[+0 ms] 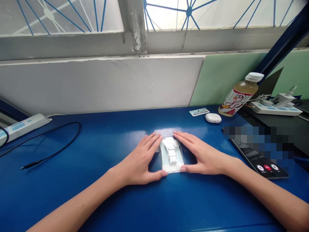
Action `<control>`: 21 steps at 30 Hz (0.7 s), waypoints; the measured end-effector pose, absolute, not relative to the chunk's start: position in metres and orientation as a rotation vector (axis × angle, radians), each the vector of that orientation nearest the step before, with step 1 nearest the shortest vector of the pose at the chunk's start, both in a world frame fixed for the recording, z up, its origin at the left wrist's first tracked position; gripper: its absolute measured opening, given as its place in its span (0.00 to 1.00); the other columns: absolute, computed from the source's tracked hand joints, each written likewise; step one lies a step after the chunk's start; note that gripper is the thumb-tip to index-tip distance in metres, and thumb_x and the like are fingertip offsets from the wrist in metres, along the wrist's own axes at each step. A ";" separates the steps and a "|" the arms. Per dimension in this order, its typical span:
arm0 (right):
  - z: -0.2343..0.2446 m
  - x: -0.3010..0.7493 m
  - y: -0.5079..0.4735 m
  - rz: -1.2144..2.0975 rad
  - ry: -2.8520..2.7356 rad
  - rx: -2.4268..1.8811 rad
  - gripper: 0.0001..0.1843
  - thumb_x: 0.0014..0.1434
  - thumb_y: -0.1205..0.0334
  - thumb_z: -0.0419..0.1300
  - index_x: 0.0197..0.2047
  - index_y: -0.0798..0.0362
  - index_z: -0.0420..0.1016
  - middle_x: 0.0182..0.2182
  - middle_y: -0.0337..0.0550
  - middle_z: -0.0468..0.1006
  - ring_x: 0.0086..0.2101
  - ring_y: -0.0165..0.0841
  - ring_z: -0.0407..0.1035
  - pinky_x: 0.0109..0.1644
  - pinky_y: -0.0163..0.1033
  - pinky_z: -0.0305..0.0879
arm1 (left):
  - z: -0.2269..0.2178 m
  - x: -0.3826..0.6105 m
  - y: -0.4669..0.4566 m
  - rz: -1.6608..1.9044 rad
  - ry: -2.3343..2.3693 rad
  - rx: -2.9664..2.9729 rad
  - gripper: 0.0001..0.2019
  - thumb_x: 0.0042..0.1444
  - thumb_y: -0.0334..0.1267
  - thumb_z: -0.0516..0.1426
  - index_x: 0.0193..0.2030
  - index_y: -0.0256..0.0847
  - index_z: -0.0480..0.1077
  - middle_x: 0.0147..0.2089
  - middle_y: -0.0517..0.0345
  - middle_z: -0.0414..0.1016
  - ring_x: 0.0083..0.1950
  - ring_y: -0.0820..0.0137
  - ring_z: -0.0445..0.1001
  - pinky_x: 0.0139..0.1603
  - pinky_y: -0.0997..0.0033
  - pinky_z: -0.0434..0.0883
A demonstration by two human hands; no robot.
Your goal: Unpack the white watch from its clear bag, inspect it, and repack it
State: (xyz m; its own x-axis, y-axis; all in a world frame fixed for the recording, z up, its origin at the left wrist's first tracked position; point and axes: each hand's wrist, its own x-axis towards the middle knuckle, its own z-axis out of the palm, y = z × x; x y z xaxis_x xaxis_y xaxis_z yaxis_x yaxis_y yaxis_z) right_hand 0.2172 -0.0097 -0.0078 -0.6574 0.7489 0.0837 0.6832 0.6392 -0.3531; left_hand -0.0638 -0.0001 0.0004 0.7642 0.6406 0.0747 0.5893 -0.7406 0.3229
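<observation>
1. Now, a small clear packet (177, 165) is seen lying flat near the middle of the blue desk (135, 206), a white watch-shaped item (172, 149) visible inside it.
2. It is flanked on both sides: the left hand (138, 162) and the right hand (204, 154) are spread wide, fingertips by its upper corners, thumbs touching its lower ones, with no closed grip shown by either.
3. Little weight is to be expected; the clear cover looks thin and probably slick, the contents stiffer and perhaps easily cracked.
4. By its side edges it would best be held, the raised middle left unpressed.
5. As for writing, no brand can be read here; bold lettering is carried by the bottle (238, 98), yet no word can be made out, and print on the small card (199, 111) is too tiny.
</observation>
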 end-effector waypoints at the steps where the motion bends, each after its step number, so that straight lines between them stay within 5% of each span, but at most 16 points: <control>1: -0.008 0.218 -0.010 0.429 -2.638 -1.172 0.56 0.57 0.34 0.58 0.74 0.61 0.42 0.71 0.64 0.50 0.69 0.52 0.46 0.68 0.60 0.54 | 0.000 -0.064 0.000 0.261 0.952 2.682 0.47 0.59 0.58 0.58 0.75 0.36 0.41 0.76 0.40 0.44 0.76 0.49 0.41 0.73 0.43 0.49; 7: -0.009 0.219 -0.011 0.399 -2.625 -1.175 0.52 0.59 0.36 0.58 0.73 0.60 0.45 0.71 0.63 0.51 0.68 0.52 0.49 0.67 0.59 0.57 | -0.001 -0.065 -0.001 0.288 0.951 2.678 0.45 0.60 0.51 0.58 0.75 0.38 0.37 0.76 0.39 0.42 0.76 0.49 0.40 0.73 0.43 0.50; 16: -0.009 0.216 -0.007 0.228 -2.361 -1.222 0.25 0.64 0.50 0.58 0.60 0.53 0.68 0.54 0.56 0.76 0.53 0.48 0.70 0.55 0.57 0.70 | -0.001 -0.066 0.000 0.329 1.016 2.675 0.32 0.67 0.37 0.48 0.74 0.38 0.40 0.76 0.41 0.44 0.76 0.53 0.42 0.72 0.46 0.53; 21: -0.008 0.217 -0.007 0.251 -2.299 -1.209 0.20 0.63 0.54 0.58 0.56 0.52 0.71 0.42 0.51 0.81 0.45 0.46 0.73 0.47 0.53 0.74 | 0.000 -0.063 0.001 0.353 1.143 2.632 0.33 0.65 0.49 0.52 0.72 0.35 0.50 0.74 0.38 0.50 0.75 0.47 0.46 0.71 0.41 0.54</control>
State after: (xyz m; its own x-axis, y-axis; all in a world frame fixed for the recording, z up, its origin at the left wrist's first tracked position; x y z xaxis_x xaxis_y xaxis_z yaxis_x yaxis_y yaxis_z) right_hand 0.2170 -0.0071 -0.0079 -0.4622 0.8088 0.3635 0.7112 0.5830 -0.3928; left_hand -0.0630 0.0005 0.0003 0.6628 0.7390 0.1210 0.6783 -0.6609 0.3211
